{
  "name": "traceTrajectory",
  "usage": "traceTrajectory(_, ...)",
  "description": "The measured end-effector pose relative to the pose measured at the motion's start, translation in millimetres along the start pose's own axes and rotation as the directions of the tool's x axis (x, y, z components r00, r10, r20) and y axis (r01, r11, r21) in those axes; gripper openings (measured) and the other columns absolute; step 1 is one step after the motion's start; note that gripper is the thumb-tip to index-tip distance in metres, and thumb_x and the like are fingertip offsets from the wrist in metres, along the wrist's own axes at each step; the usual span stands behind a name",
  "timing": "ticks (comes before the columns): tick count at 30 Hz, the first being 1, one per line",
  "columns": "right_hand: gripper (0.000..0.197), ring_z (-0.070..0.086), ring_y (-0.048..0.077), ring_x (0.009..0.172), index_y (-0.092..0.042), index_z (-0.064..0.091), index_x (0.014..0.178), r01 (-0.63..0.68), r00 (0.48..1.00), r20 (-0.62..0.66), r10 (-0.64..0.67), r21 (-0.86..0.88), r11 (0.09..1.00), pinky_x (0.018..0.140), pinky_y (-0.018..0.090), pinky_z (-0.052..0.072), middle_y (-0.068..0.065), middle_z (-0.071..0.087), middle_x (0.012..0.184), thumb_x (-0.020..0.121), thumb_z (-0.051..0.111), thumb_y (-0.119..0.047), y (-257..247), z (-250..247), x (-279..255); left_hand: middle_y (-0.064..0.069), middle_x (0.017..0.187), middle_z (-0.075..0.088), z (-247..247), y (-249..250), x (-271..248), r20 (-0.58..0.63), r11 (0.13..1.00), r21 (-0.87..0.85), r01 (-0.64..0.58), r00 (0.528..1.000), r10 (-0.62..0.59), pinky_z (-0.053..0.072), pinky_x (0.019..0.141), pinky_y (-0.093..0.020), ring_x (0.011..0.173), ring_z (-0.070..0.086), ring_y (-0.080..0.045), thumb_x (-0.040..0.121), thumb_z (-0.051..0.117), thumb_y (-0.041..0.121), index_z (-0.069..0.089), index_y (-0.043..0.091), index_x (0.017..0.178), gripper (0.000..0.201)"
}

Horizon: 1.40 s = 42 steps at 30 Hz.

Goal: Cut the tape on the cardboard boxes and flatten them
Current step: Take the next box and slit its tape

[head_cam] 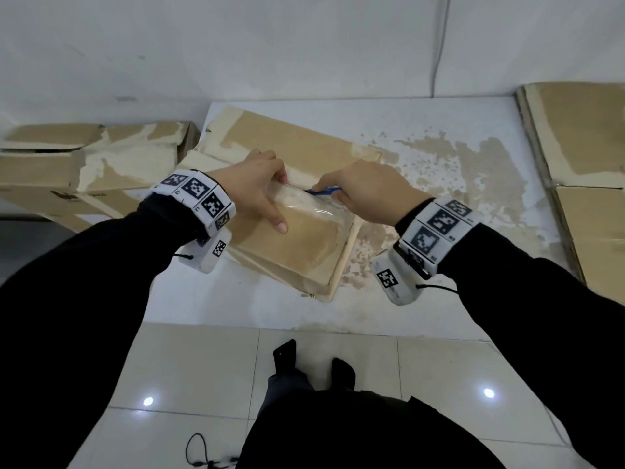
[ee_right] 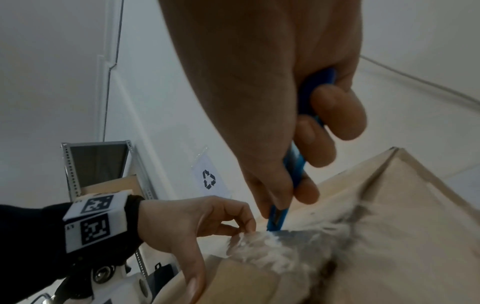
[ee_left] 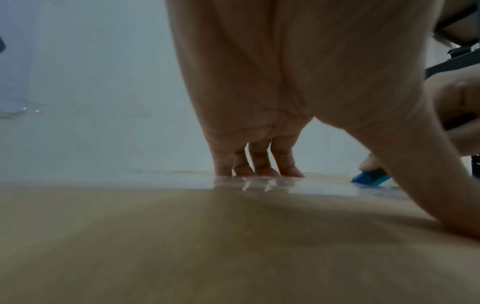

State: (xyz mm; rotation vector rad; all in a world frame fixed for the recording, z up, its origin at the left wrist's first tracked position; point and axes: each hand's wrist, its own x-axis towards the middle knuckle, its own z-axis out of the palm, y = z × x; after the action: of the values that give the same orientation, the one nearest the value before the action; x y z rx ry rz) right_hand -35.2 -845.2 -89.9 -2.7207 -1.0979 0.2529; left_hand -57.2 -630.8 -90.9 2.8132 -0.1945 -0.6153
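A brown cardboard box point(head_cam: 291, 245) lies on the white table point(head_cam: 422, 299), with clear tape point(head_cam: 306, 204) stretched over its top seam. My left hand point(head_cam: 267, 194) grips the box's far edge, fingers point(ee_left: 259, 162) hooked over it and thumb point(head_cam: 279, 225) laid on the top face. My right hand point(head_cam: 365, 194) grips a blue utility knife point(head_cam: 326, 190). The knife point(ee_right: 278, 218) has its tip down on the wrinkled tape point(ee_right: 270, 246), close beside the left hand point(ee_right: 207, 224). The left wrist view shows the knife point(ee_left: 370, 178) at the box's point(ee_left: 182, 236) far edge.
Another torn cardboard box point(head_cam: 88, 164) sits to the left against the wall. Flattened cardboard sheets point(head_cam: 588, 184) lie at the table's right end. The table surface is peeled brown point(head_cam: 473, 170) right of the box. A cable point(head_cam: 199, 455) lies on the tiled floor by my feet.
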Motion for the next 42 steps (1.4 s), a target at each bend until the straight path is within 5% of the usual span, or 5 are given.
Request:
traceTrajectory(8,0.029,0.051,0.015,0.068,-0.038,0.059,0.120,-0.079,0.994,0.080,0.079,-0.012,0.997,0.058,0.029,0.037,-0.008,0.056,0.080,0.098,0.046,-0.025,38,-28,-44,0.002,0.110,0.041,0,-4,-3,0.000,0.999,-0.012,-0.045,0.999,0.045,0.032,0.082,-0.026,0.101,0.035,-0.013,0.056,0.088,0.042,0.049,0.013,0.114,0.076)
traceTrajectory(16,0.032,0.053,0.025,0.057,-0.033,0.059,0.123,-0.193,0.978,0.022,0.206,0.454,0.870,0.053,0.029,0.044,-0.002,0.062,0.074,0.098,0.048,-0.017,46,21,-84,0.001,0.105,0.045,-1,26,6,0.132,0.980,0.197,-0.015,0.991,-0.012,0.033,0.090,-0.037,0.099,0.039,-0.019,0.058,0.074,0.069,0.046,0.024,0.112,0.076)
traceTrajectory(24,0.032,0.047,0.008,0.048,-0.040,0.058,0.120,-0.180,0.974,-0.026,0.224,0.509,0.842,0.049,0.017,0.038,-0.009,0.061,0.067,0.098,0.048,-0.019,45,27,-98,0.003,0.098,0.044,8,23,1,0.094,0.996,-0.084,-0.001,0.996,0.009,0.035,0.099,-0.039,0.109,0.039,-0.024,0.058,0.088,0.039,0.051,0.032,0.102,0.058)
traceTrajectory(37,0.028,0.024,0.010,0.040,-0.026,0.064,0.118,-0.304,0.948,0.246,0.200,0.883,0.357,0.039,0.020,0.021,0.000,0.048,0.059,0.099,0.046,-0.015,43,28,-101,0.009,0.094,0.044,11,21,-3,0.018,0.987,-0.154,-0.052,0.998,0.055,0.025,0.097,-0.034,0.097,0.042,-0.019,0.060,0.086,0.039,0.050,0.026,0.102,0.057)
traceTrajectory(42,0.027,0.030,0.013,0.041,-0.031,0.064,0.117,-0.271,0.962,0.214,0.170,0.837,0.475,0.041,0.024,0.025,0.002,0.053,0.061,0.098,0.048,-0.019,49,25,-115,0.005,0.102,0.059,9,26,-6,0.055,0.986,-0.158,-0.044,0.997,0.053,0.032,0.082,-0.033,0.099,0.051,-0.020,0.054,0.086,0.050,0.053,0.025,0.101,0.063)
